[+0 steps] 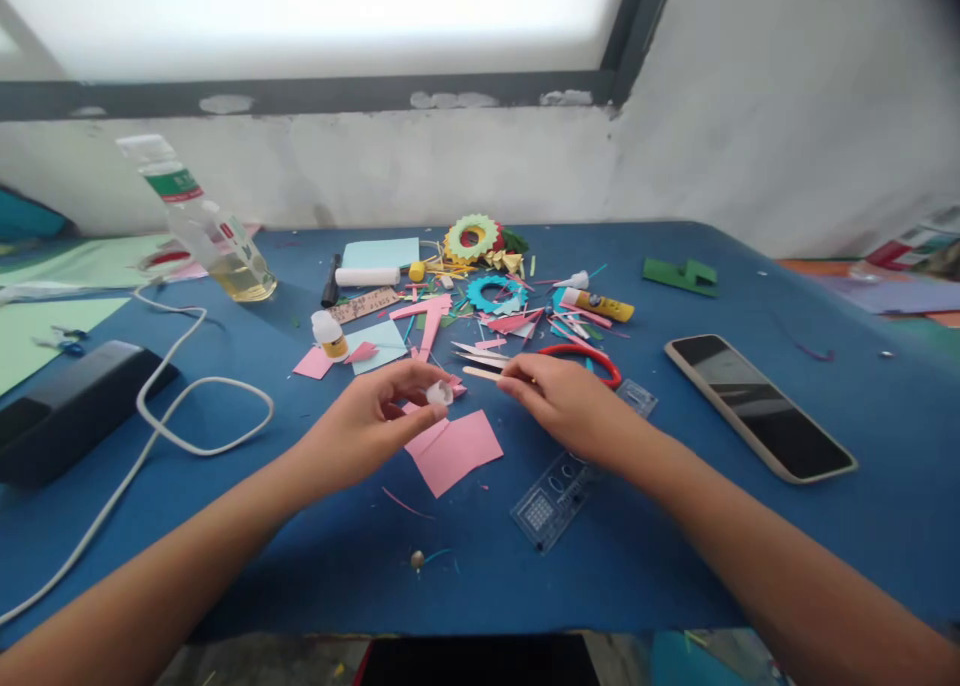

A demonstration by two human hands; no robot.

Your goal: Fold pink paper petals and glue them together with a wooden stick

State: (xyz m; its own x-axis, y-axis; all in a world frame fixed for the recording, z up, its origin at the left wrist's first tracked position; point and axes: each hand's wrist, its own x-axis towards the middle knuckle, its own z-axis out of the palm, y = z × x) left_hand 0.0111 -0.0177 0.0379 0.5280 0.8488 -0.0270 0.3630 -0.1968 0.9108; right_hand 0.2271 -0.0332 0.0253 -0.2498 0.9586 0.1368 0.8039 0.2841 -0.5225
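Between the thumb and fingers of my left hand (pixel 375 411) is a small white cap (pixel 440 393), its hollow side partly showing. My right hand (pixel 559 401) pinches a thin flat wooden stick (pixel 481 373) that points left toward the cap, apart from it. Pink paper pieces (pixel 457 451) lie on the table below my left hand. Scissors with red handles (pixel 600 358) lie just behind my right hand, which covers part of them. A clear stencil ruler (pixel 551 501) passes under my right forearm. A small white glue bottle (pixel 328 336) with a yellow label stands behind my left hand.
Paper strips and ring-shaped cutouts (pixel 496 294) are heaped at the back middle, beside a yellow glue stick (pixel 600 304). A phone (pixel 757 406) lies at right. At left are a bottle of yellowish liquid (pixel 244 271), a white cable (pixel 161 426) and a black case (pixel 79 406).
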